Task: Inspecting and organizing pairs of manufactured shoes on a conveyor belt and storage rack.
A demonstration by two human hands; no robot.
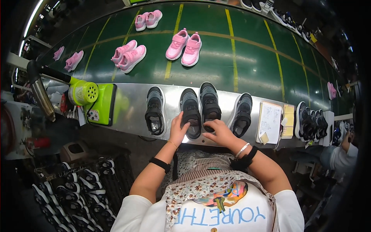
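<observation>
Here's the left hand half-open at one black shoe, right hand loosely curled at its neighbour on the ledge, apparently positioning both, firm hold unclear, any lift needing surer fingers.

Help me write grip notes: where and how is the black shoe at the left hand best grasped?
Probably by the heel collar, coming from the near side. The black shoe points its toe away, so its open heel end is nearest, offering a rim to pinch. The left hand is at its left side.
</observation>
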